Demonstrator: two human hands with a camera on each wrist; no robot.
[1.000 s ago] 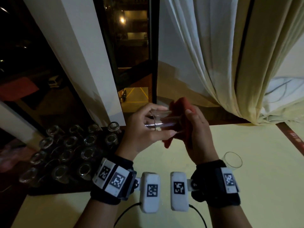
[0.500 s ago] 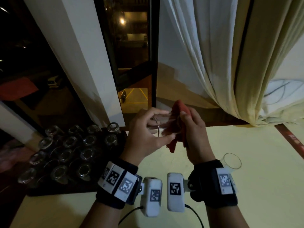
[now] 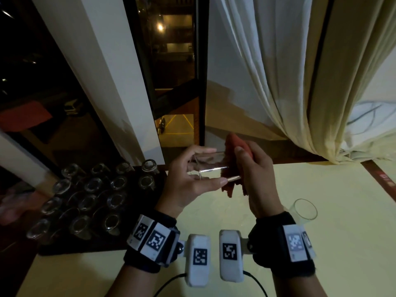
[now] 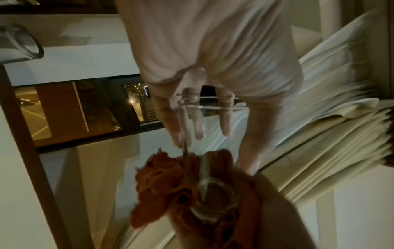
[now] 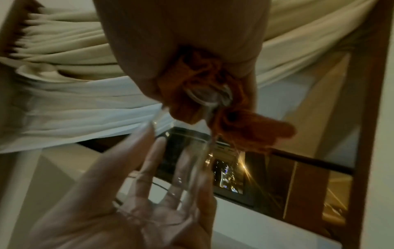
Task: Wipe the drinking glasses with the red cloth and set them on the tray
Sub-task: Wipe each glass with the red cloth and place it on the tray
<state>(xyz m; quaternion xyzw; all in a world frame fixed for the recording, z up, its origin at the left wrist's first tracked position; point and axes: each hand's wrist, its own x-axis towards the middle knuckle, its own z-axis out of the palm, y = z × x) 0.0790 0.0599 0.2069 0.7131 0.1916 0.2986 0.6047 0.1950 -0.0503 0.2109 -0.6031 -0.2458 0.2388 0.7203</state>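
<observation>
Clear, glossy drinking glass point(image 3: 209, 166); fuzzy, matt knitted red cloth point(image 3: 232, 168). Smooth matt pale-yellow desk point(image 3: 321, 211). Dark tray point(image 3: 90, 245) at nine o'clock carries shiny glasses point(image 3: 90, 200).

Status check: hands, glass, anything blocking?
Left hand holds glass sideways. Right hand grips red cloth over its base. Tray left, crowded with glasses.

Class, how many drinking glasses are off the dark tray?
2. One glass lies sideways in the left hand, base in the red cloth; a second glass stands on the table by the right wrist. Others may be out of view.
</observation>
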